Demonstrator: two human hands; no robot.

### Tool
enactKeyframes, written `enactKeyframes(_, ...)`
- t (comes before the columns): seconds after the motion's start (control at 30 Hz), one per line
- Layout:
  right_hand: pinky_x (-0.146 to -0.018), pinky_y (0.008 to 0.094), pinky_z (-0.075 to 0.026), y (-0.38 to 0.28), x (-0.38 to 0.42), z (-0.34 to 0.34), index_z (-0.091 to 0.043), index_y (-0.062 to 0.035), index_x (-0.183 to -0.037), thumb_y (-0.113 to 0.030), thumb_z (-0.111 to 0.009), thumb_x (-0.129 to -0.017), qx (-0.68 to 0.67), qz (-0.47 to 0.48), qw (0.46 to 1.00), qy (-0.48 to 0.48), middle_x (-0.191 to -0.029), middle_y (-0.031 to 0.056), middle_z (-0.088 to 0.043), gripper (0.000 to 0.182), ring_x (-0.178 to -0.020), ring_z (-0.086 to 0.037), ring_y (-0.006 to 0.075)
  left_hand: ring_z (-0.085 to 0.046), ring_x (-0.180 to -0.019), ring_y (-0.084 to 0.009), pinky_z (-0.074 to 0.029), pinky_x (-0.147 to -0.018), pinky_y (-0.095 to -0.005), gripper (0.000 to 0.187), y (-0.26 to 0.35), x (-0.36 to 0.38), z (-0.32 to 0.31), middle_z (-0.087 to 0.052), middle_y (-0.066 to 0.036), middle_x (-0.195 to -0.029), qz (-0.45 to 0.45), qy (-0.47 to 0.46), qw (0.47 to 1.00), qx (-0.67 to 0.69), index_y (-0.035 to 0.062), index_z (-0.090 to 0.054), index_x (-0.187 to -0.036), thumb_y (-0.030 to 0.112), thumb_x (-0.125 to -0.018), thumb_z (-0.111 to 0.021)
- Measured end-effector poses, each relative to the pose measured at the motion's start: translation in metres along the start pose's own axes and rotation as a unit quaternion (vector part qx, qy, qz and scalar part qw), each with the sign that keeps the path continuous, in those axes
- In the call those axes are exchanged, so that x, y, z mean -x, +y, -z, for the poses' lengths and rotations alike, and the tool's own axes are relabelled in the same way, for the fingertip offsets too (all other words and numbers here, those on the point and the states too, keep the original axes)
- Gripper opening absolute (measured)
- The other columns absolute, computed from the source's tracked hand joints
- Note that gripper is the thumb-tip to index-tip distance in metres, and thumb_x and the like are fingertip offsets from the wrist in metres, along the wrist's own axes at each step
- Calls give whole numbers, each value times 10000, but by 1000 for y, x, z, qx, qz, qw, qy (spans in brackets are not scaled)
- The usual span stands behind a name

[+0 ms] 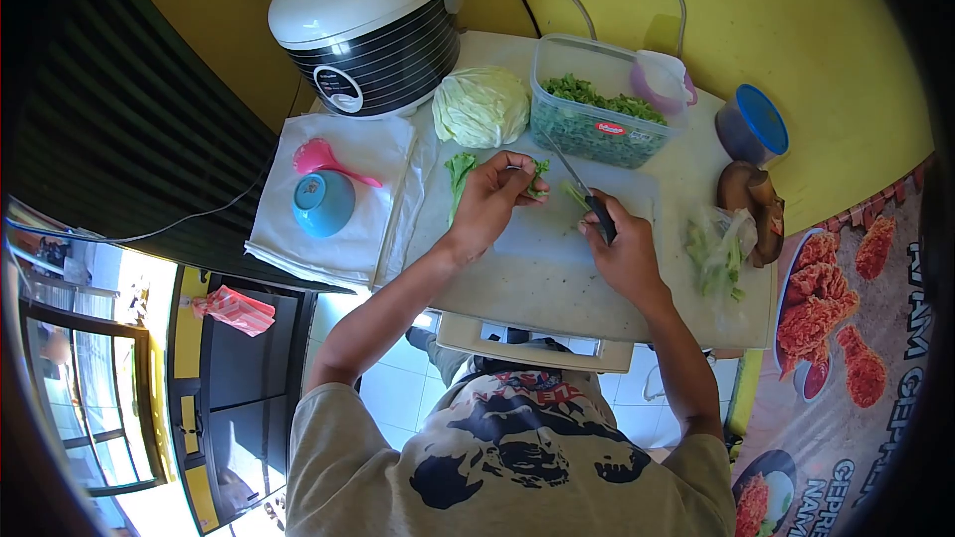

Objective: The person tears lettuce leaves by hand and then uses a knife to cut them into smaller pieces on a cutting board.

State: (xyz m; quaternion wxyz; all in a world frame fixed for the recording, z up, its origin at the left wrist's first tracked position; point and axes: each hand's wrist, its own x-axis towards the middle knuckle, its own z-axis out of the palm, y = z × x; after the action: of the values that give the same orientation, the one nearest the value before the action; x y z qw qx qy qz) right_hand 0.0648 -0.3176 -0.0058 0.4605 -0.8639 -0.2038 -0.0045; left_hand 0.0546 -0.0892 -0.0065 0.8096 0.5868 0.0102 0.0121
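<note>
My left hand [497,194] is closed with a piece of leafy greens [540,176] pinched at its fingertips, above the pale cutting board [542,239]. In my right hand [627,251] is a knife [600,216], gripped by its black handle, its blade pointing up and left toward the plastic box. A cut green stalk [574,194] lies beside the blade. More leafy greens [460,177] rest just left of my left hand. Behind the board stands a clear plastic box [604,152] holding chopped greens, next to a whole cabbage [480,107].
A rice cooker [373,45] stands at the back left. Before it, an overturned blue bowl [323,204] and pink rice paddle [328,161] lie on white sheets [274,219]. At right are a blue-lidded tub [751,126], brown rounded objects [738,187] and a plastic bag of greens [716,257].
</note>
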Motion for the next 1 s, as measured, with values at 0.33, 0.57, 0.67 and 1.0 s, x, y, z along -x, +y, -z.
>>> enactKeyframes(0.33,-713,296,-518,-22,-14,2,-737,-2,-1165,-137,-833,-886,-76,151,985,21,-899,85,-737,325,-756,-650,138,-691,-949,-136,-578,-867,-309,190,-1,8,-7,-698,-65,-1037,22,-148,988,-44,0,-639,-1150,172,-1095,-580)
enactKeyframes(0.57,-719,273,-496,-28,-15,-2,-758,9,-1062,-158,-746,-987,-186,37,982,15,-861,33,-731,183,-772,-609,78,-683,-915,-128,-567,-844,-318,227,16,15,-5,-704,-66,-1060,45,-139,987,-61,-6,-654,-1173,198,-1085,-606)
enactKeyframes(0.67,-733,271,-500,-26,-19,-6,-756,9,-1058,-169,-744,-991,-210,40,977,5,-873,34,-736,191,-787,-613,79,-684,-874,-121,-563,-787,-305,231,18,15,-3,-709,-58,-985,31,-150,983,-105,-3,-670,-1157,204,-1055,-660)
enactKeyframes(1.0,-609,285,-471,-17,-28,-15,-744,5,-958,-224,-780,-964,-106,24,994,30,-758,71,-708,232,-645,-575,88,-654,-641,-88,-496,-528,-237,195,26,22,1,-714,-50,-817,81,-77,979,-172,-11,-680,-1107,168,-1032,-672)
